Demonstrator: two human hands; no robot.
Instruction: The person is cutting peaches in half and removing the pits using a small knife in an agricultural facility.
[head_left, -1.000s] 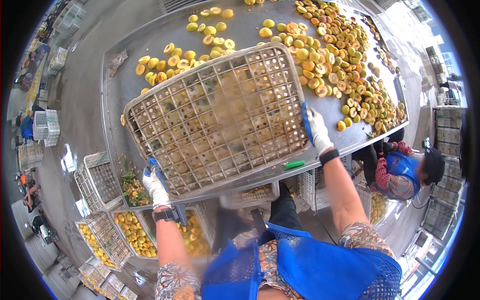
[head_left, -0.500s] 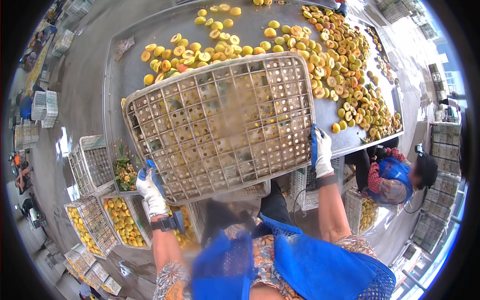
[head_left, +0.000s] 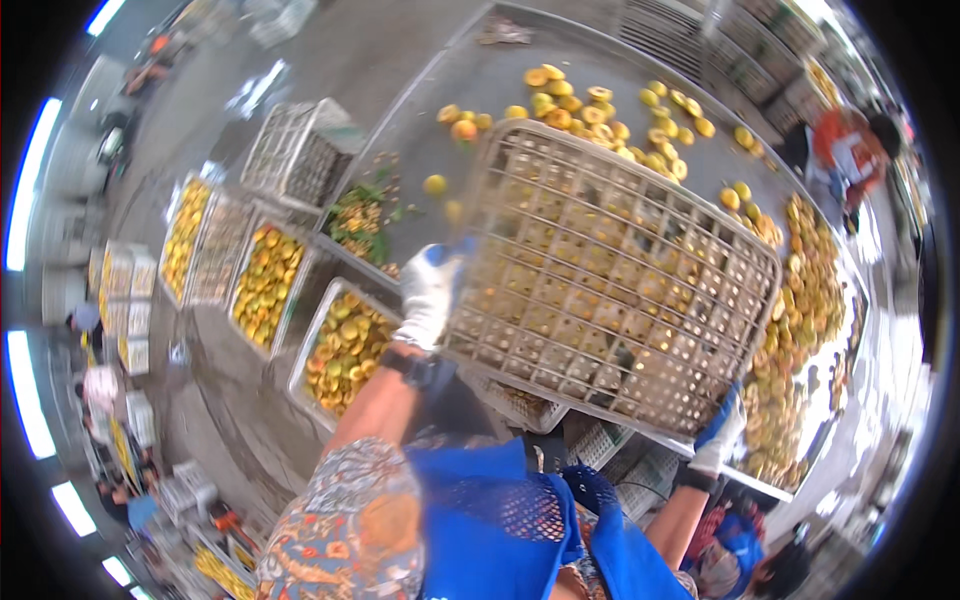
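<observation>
A large off-white plastic crate [head_left: 610, 280] hangs tilted over the metal table [head_left: 425, 120], its gridded base toward me. My left hand [head_left: 432, 295], in a white and blue work glove, is closed on the crate's left edge. On its lower right edge my right hand [head_left: 722, 430] is closed, gloved the same way. Halved yellow stone fruit [head_left: 590, 110] lies on the table beyond the crate, and a dense heap of fruit halves [head_left: 805, 290] spreads to its right. What is inside the crate shows only as yellow specks through the holes.
Crates of yellow fruit [head_left: 268, 285] stand on the floor at left, and another fruit-filled crate [head_left: 345, 345] is beside my left forearm. An empty crate [head_left: 300, 150] adjoins the table corner, near leaves and scraps [head_left: 360, 220]. Co-workers [head_left: 840, 150] [head_left: 735, 545] are at the right.
My view has swung left, so the table now slants and more floor crates show at left. Both hands still hold the crate, which appears farther right and turned clockwise.
</observation>
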